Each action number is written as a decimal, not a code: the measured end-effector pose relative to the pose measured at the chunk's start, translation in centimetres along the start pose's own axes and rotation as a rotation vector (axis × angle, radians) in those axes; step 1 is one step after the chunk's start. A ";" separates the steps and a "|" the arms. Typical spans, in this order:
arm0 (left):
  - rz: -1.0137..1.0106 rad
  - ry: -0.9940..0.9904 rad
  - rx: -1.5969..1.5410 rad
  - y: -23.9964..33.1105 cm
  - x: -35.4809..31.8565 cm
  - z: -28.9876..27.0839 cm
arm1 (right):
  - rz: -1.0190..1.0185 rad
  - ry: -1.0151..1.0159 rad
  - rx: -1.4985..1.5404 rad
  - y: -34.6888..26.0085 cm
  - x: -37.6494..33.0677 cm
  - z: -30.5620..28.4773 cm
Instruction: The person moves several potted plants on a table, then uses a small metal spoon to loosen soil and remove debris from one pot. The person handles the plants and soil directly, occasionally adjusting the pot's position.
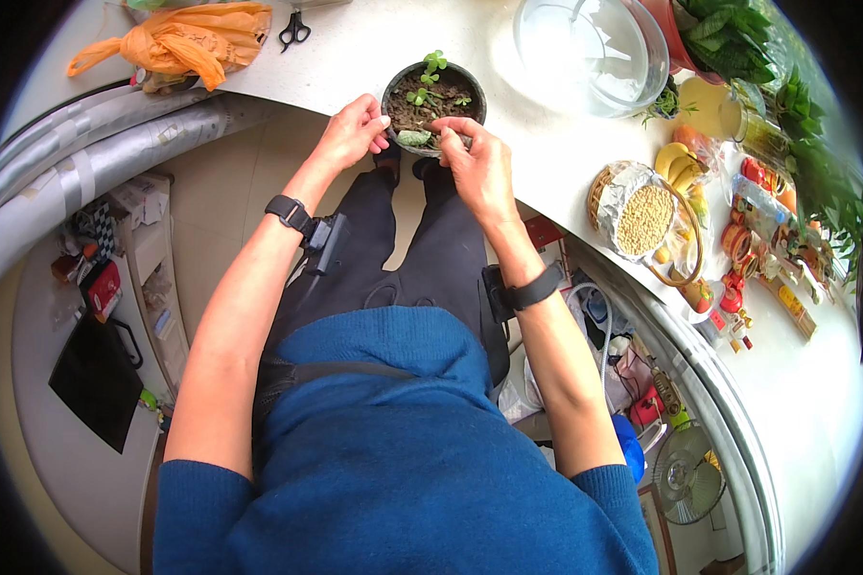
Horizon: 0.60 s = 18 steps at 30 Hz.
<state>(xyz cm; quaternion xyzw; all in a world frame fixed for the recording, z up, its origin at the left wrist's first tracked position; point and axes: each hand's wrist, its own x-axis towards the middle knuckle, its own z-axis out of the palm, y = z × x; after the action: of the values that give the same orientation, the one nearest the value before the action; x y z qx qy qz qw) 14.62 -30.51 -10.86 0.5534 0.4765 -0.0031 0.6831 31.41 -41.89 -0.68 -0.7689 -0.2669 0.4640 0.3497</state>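
White counter [345, 59] w/ blk pot [481, 96], pt. hidden by R hand [477, 163].

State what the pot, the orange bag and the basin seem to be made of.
Pot: probably plastic, dark, judging by its thin, even rim.
Orange bag: thin plastic film with a slight sheen, shown by its crinkles and knotted folds.
Basin: see-through and glossy, with bright highlights; plastic or glass, I can't tell which.

texts: none readable | labels, brands: none readable | numbers, signs: none readable
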 end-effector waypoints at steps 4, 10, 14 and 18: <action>0.013 0.007 0.015 -0.1 0.2 -0.1 | 0.018 0.000 0.040 -0.5 -0.1 -0.4; 0.038 0.008 -0.006 -0.5 0.3 0.0 | 0.021 -0.038 -0.050 -0.2 -0.7 -0.6; 0.043 0.003 -0.001 -0.5 0.1 0.1 | -0.001 -0.028 -0.064 0.7 -1.6 -1.1; 0.039 0.001 -0.011 -0.4 0.1 -0.1 | -0.015 -0.012 -0.074 0.5 -3.2 -1.0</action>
<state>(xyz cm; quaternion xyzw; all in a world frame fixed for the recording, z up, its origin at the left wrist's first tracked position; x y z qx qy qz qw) 14.43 -30.58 -11.18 0.5587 0.4662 0.0134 0.6859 31.03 -44.82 0.98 -0.7766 -0.2915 0.4557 0.3229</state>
